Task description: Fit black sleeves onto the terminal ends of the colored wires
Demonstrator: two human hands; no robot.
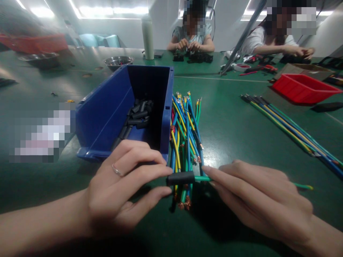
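Note:
Between the thumb and forefinger of my left hand (128, 189) is the left end of a short black tubular sleeve (180, 178). Green wire (202, 178) comes out of the sleeve's right end, pinched in my right hand (257, 196). The wire's far tip shows beyond the right knuckles. Behind the sleeve lies a loose bundle of blue, yellow and green wires (188, 135), with bare copper ends towards me and metal terminals at the far ends. Beside the bundle, a blue bin (104, 107) holds several black sleeves (140, 114).
Sleeved wires (286, 125) lie at the right, near a red tray (302, 89). Metal bowls (119, 62) and a pale bottle (147, 37) stand further back. Two people work across the green table (227, 107). A slanted grey pole (242, 37) rises at the back right.

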